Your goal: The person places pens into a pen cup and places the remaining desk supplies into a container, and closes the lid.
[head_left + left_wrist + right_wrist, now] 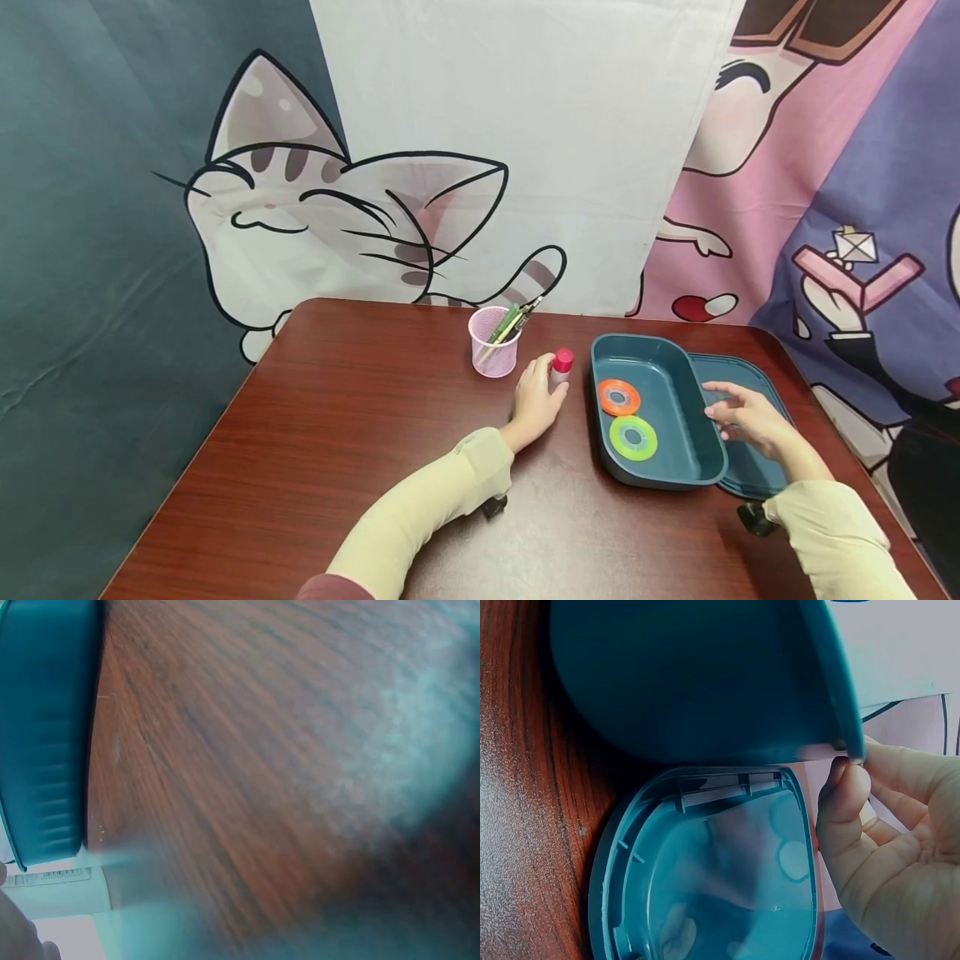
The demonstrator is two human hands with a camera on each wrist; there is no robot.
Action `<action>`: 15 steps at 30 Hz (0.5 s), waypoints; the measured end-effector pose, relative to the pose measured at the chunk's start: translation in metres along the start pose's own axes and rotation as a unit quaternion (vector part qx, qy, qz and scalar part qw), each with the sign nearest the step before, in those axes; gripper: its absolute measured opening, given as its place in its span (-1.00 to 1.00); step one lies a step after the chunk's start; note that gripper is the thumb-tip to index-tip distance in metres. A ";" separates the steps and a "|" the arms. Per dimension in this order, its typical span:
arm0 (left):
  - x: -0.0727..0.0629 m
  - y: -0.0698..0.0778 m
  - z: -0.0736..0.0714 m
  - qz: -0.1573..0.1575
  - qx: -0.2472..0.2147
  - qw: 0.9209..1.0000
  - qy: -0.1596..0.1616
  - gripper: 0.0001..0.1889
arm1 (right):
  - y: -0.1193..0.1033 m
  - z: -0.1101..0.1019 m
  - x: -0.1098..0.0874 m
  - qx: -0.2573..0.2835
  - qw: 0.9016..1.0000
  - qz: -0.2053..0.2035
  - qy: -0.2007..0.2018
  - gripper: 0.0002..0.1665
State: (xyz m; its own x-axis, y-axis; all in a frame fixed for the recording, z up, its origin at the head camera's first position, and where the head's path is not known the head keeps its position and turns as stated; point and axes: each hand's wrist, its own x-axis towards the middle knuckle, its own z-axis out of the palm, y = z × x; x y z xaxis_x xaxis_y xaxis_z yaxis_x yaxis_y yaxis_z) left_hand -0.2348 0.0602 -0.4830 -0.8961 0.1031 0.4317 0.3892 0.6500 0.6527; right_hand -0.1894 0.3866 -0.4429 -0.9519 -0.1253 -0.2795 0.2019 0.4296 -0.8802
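My left hand (536,398) holds a glue stick (562,363) with a red cap, which stands upright on the table left of a teal plastic box (651,482). In the left wrist view only fingertips (21,934) show, beside the stick's pale, label-printed body (56,892). My right hand (750,418) pinches the box's right rim between thumb and fingers (847,791). Inside the box lie an orange ring-shaped roll (619,387) and a lime green one (647,435). The box's teal lid (759,471) lies to its right, partly hidden by the box and my right hand.
A pink mesh cup (493,358) with several pens and pencils (510,325) stands behind my left hand, near the back edge of the brown wooden table (337,433). Printed cloths with cartoon figures hang behind the table.
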 end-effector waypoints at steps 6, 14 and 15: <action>0.002 0.005 0.000 -0.002 -0.013 1.000 -0.008 -0.56 | 0.001 0.000 0.000 -0.001 1.000 0.004 -0.002 -0.39; 0.013 0.021 -0.007 0.008 -0.048 0.999 -0.015 -0.56 | 0.001 0.000 -0.001 -0.002 1.000 0.000 -0.002 -0.39; 0.015 0.023 -0.008 0.008 -0.051 0.999 -0.017 -0.56 | 0.001 0.000 -0.001 -0.002 1.000 -0.001 -0.002 -0.38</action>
State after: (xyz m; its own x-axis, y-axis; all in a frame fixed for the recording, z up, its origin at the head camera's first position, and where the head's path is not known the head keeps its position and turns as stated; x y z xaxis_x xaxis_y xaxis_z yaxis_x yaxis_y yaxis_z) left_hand -0.2376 0.0709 -0.4567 -0.8954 0.1388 0.4230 0.4219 0.5682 0.7065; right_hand -0.1883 0.3874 -0.4430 -0.9513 -0.1294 -0.2797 0.1996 0.4331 -0.8790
